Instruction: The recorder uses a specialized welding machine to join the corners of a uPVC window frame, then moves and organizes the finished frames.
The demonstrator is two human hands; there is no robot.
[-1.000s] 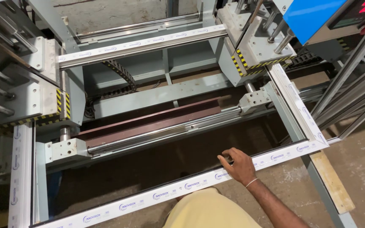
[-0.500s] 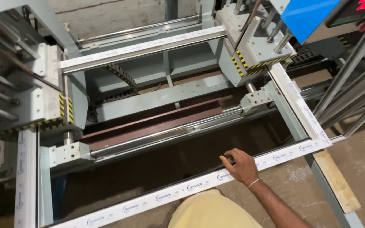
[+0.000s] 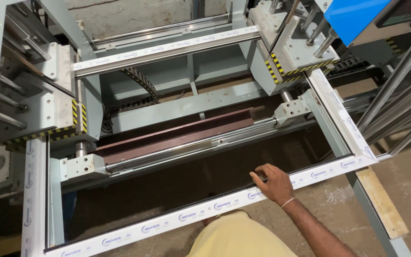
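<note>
Right hand (image 3: 274,183) on frame's near bar (image 3: 191,216); machine rails (image 3: 186,145) behind.
</note>
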